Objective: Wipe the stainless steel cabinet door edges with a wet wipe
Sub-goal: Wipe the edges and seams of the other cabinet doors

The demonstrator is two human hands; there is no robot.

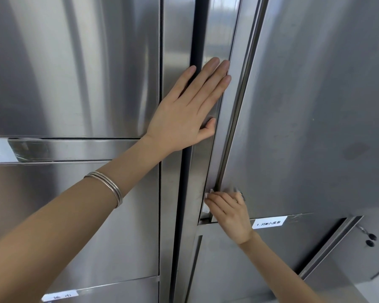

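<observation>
Left hand (pixel 184 106) flat, fingers straight, on brushed stainless door edge (pixel 224 132); right hand (pixel 230 215) pinches white wet wipe (pixel 206 209) near paper label (pixel 269 223).

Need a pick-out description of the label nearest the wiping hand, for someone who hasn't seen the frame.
Find the right-hand steel door, then the right hand at its lower left corner. The white label sits just right of that wrist. Unlike the left-edge label and bottom-left label, it starts with 1.35M.
</observation>
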